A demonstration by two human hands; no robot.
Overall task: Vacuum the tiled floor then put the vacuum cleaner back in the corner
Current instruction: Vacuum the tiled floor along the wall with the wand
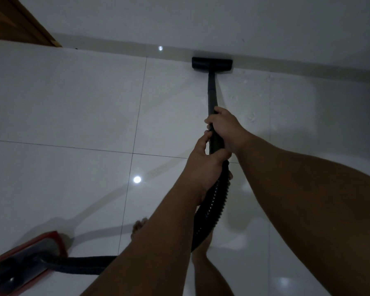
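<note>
The black vacuum wand [211, 90] runs straight ahead over the glossy white tiled floor [68, 99]. Its black floor head [212, 64] lies flat against the base of the white wall. My right hand [224, 127] grips the wand higher up, and my left hand [203, 165] grips it just below, where the ribbed black hose [214, 201] begins. The hose curves down behind my left forearm and runs left to the red and grey vacuum body [24, 261] at the lower left corner.
A white wall [222, 24] with a pale skirting strip closes the floor ahead. A brown wooden door frame [19, 20] stands at the upper left. My bare feet [138, 228] are on the tiles beneath my arms. Ceiling lights reflect off the floor.
</note>
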